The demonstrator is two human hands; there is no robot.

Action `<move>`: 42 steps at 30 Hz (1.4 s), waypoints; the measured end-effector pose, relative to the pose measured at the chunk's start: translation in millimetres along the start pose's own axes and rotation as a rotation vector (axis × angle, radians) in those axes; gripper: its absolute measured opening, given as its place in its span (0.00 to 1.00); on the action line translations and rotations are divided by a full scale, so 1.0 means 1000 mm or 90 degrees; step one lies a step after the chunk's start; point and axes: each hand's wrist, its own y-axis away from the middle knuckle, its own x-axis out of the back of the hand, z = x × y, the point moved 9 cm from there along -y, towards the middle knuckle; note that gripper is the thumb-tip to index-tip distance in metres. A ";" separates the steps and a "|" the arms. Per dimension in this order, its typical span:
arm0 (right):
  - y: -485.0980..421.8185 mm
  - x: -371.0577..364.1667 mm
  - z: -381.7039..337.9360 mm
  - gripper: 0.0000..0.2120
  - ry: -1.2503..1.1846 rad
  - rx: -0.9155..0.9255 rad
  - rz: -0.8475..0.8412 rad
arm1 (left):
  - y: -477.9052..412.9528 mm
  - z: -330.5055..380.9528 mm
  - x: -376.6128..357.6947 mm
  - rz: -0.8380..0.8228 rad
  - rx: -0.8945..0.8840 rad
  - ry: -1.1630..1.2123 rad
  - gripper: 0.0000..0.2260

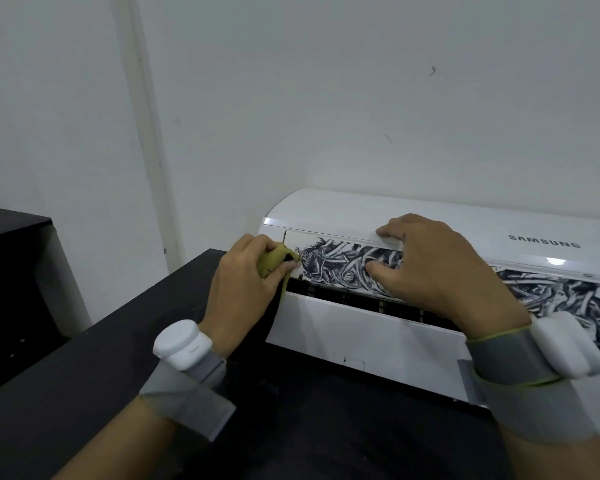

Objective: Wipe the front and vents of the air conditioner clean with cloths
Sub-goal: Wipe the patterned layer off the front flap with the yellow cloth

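Observation:
A white Samsung air conditioner (361, 336) lies on a black table (84, 393), its logo upside down. Dark smears cover its long vent flap (340, 263). My left hand (243, 285) grips a bunched yellow-green cloth (272, 259) and presses it against the flap's clean left end. My right hand (440, 268) rests on the unit, fingers over the upper edge of the flap and thumb on the smeared surface. Both wrists carry grey straps with white devices.
A white wall stands right behind the unit, with a corner trim strip (142, 126) to the left. A dark cabinet (11, 271) stands at the left beyond the table edge. Bare black tabletop lies in front of the unit.

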 end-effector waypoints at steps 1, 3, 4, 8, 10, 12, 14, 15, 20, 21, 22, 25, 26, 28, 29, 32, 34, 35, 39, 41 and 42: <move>0.000 -0.001 0.000 0.25 0.000 -0.001 -0.001 | -0.005 0.001 0.000 0.014 0.010 0.002 0.10; 0.000 -0.002 0.000 0.25 0.000 -0.001 -0.002 | -0.010 0.003 -0.001 0.036 0.022 -0.001 0.10; -0.001 -0.002 0.000 0.25 -0.001 0.000 -0.003 | -0.008 0.004 -0.001 0.039 0.022 -0.006 0.10; 0.000 0.000 -0.001 0.24 -0.007 -0.002 0.001 | 0.003 0.008 -0.002 0.019 -0.011 -0.023 0.10; 0.000 -0.001 0.000 0.25 -0.007 -0.002 -0.001 | -0.003 0.009 -0.001 0.016 -0.007 -0.034 0.11; 0.000 -0.002 0.000 0.26 -0.013 0.000 -0.004 | -0.014 0.010 0.001 0.021 0.015 -0.044 0.11; 0.000 -0.004 0.002 0.26 -0.022 -0.002 -0.005 | -0.019 0.009 0.002 0.026 0.046 -0.050 0.12; -0.001 -0.003 0.002 0.25 -0.031 -0.006 -0.001 | -0.019 0.008 0.002 0.025 0.060 -0.047 0.11; 0.008 0.011 -0.050 0.16 -0.119 0.051 0.125 | -0.016 -0.017 0.004 -0.035 0.252 0.073 0.06; 0.015 0.007 -0.070 0.15 -0.153 0.069 0.127 | -0.016 -0.025 0.002 -0.069 0.309 0.111 0.06; 0.023 -0.002 -0.089 0.15 -0.190 0.078 0.116 | -0.015 -0.032 0.000 -0.101 0.359 0.160 0.06; 0.045 -0.037 -0.131 0.26 -0.200 0.063 0.077 | -0.009 -0.042 -0.005 -0.175 0.448 0.300 0.05; 0.049 -0.046 -0.137 0.29 -0.176 0.044 0.084 | -0.006 -0.042 -0.007 -0.200 0.471 0.337 0.05; 0.050 -0.050 -0.141 0.30 -0.143 -0.003 0.130 | 0.000 -0.040 -0.012 -0.252 0.509 0.407 0.06; 0.048 -0.048 -0.141 0.29 -0.138 -0.021 0.164 | 0.003 -0.039 -0.014 -0.276 0.523 0.444 0.06; 0.042 -0.043 -0.135 0.26 -0.194 -0.053 0.241 | 0.005 -0.029 -0.023 -0.349 0.529 0.575 0.10; 0.038 -0.043 -0.136 0.26 -0.221 -0.055 0.259 | 0.004 -0.024 -0.022 -0.394 0.526 0.637 0.14; 0.037 -0.042 -0.139 0.26 -0.217 -0.052 0.268 | 0.003 -0.026 -0.019 -0.397 0.527 0.646 0.14; 0.028 -0.046 -0.142 0.22 -0.190 -0.056 0.285 | -0.015 -0.042 0.000 -0.308 0.388 0.442 0.17; 0.020 -0.047 -0.142 0.18 -0.147 -0.073 0.286 | -0.025 -0.042 0.012 -0.246 0.246 0.297 0.15; 0.015 -0.047 -0.141 0.17 -0.122 -0.086 0.286 | -0.027 -0.040 0.015 -0.225 0.194 0.256 0.14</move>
